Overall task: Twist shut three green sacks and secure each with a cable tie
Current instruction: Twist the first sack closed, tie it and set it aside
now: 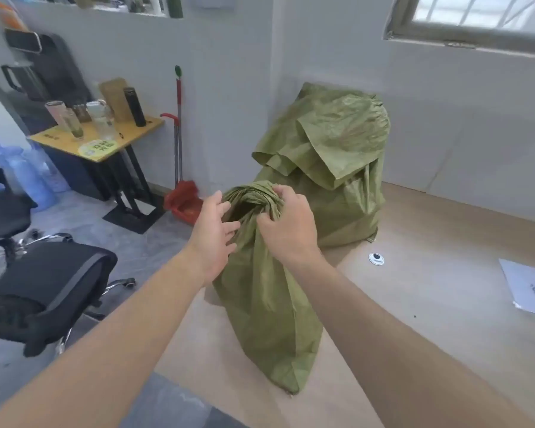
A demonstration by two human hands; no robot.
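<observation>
Both bare forearms reach fwd over the light-wood platform [430,304]. Btwn the hands stands the near sack [266,304] – a green woven bag, upright, bottom corner on the wood close to the person, top bunched into a crumpled neck w/ a dark hollow showing in the middle.

The right hand [289,223] is clamped over the neck from the right side: fingers curled across the gathered rim, thumb pinching a fold below it. The left hand [212,233] sits on the opposite side, fingers fairly straight and spread, tips touching the fabric just under the rim – not grasping anything.

Right of the sack, on the wood, a small round sticker [376,259]; further right a white paper sheet [528,288] w/ handwriting, cut off by the edge.

Behind the near sack, against the wall, is the far sack [331,143], bulkier, same green, its top flopped over in loose flaps. Can't tell if it's one bag or two.

Left side, on grey floor: black office chair [44,279], then a red dustpan [184,202] w/ a broom handle [178,118] leaning on the wall. Beyond that is a small yellow side table [99,140] w/ cups and a black flask [134,106]. Blue water jugs [22,174] sit at far left, and a window [476,20] is top right.
</observation>
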